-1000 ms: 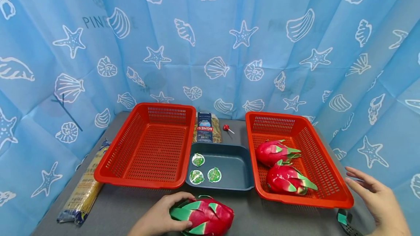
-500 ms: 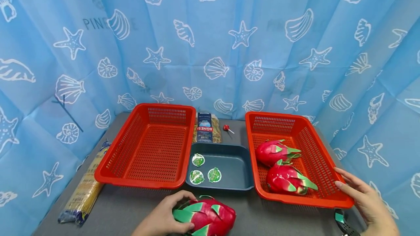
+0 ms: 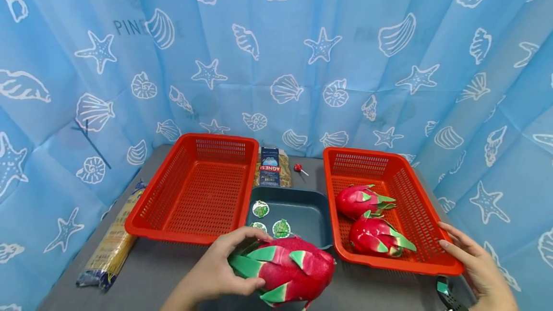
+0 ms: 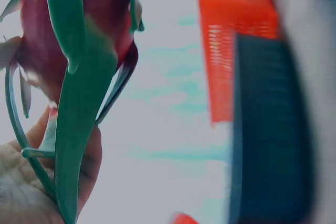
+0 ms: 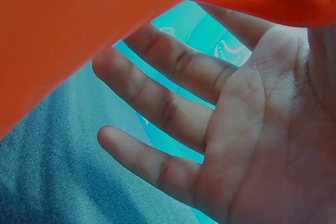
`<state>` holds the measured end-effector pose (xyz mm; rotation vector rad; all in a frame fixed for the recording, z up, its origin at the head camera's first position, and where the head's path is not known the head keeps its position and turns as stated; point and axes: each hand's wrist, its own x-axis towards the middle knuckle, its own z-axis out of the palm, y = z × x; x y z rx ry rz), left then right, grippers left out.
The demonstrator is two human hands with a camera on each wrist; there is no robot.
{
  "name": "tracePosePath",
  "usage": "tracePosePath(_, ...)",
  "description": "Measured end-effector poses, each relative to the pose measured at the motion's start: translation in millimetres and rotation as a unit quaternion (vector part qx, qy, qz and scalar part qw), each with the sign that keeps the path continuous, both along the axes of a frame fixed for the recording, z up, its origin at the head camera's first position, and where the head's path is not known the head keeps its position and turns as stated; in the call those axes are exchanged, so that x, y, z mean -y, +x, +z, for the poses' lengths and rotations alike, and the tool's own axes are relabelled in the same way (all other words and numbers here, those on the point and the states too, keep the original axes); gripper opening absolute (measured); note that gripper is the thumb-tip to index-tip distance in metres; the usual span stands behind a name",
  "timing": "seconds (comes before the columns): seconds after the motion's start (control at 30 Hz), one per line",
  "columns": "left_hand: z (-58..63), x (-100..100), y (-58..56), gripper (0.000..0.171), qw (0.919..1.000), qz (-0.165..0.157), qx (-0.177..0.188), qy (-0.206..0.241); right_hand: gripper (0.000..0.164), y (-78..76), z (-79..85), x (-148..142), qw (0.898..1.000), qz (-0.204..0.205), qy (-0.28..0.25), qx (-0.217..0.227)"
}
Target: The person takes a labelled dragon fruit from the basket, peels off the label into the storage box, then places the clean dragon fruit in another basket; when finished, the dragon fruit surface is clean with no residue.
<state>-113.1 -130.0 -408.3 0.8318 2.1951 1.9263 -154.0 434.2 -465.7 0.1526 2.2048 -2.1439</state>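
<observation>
A pink-red dragon fruit with green scales is held up off the table in my left hand, its leafy end in the palm. Close up in the left wrist view, long green leaves hang over the hand. At the near right corner of the right red basket, my right hand touches the rim. Its fingers look fairly straight below the orange rim in the right wrist view; the thumb is partly hidden there. Two more dragon fruits, one farther and one nearer, lie in that basket.
A second red basket stands left. Between the baskets is a dark blue tray with round green stickers. Behind lie a pasta bag and lollipop; a spaghetti pack is far left, a black slotted utensil front right.
My left hand has raised the dragon fruit from the table, up and slightly right, partly over the tray's near edge. My right hand has come left onto the basket rim.
</observation>
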Motion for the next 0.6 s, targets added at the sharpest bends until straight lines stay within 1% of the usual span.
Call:
tracePosePath(0.07, 16.6, -5, -4.2, 0.056, 0.9989, 0.002, -0.046, 0.012, 0.046, -0.3, -1.8, -1, 1.000, 0.002, -0.004, -0.009)
tracePosePath(0.2, 55.5, -16, -11.3, 0.058, 0.9944, 0.014, -0.104, 0.015, 0.046, -2.4, -3.8, -2, 1.000, 0.011, -0.006, -0.026)
tracePosePath(0.33, 96.6, -30, -19.9, 0.058, 0.9897, 0.043, -0.137, -0.002, 0.047, -4.0, -4.3, -3, 0.999, 0.022, -0.011, -0.034)
tracePosePath(0.4, 114.0, -39, -26.8, 0.055, 0.9885, 0.064, -0.137, -0.010, 0.048, -4.4, -4.5, -2, 0.999, 0.024, -0.014, -0.032)
tracePosePath(0.47, 128.9, -50, -35.3, 0.052, 0.9893, 0.085, -0.117, -0.015, 0.047, -4.2, -4.6, -2, 0.999, 0.021, -0.010, -0.024)
tracePosePath(0.53, 141.1, -62, -46.7, 0.050, 0.9901, 0.099, -0.098, -0.021, 0.046, -4.3, -4.9, -2, 1.000, 0.018, -0.006, -0.016)
tracePosePath(0.6, 150.1, -75, -62.2, 0.049, 0.9900, 0.106, -0.087, -0.033, 0.046, -4.6, -5.8, -2, 1.000, 0.019, -0.012, -0.015)
